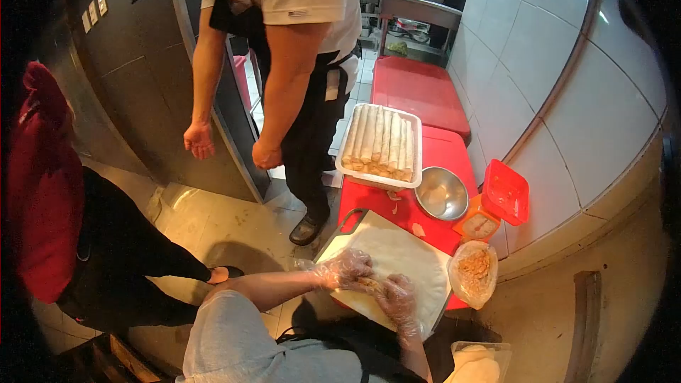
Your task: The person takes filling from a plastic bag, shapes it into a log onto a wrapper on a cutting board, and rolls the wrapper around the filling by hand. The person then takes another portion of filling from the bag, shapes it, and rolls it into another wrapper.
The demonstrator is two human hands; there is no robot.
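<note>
With fingers of your L hand & R hand curled round the filling — lower centre of frame, over the pale sheet on the board — press evenly so its 2 ends match.

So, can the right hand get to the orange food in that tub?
Probably yes. The tub is close beside the board, its top looks open, and nothing tall stands between it and the right hand. But that hand looks busy with some filling, so it would need to leave that first.
</note>
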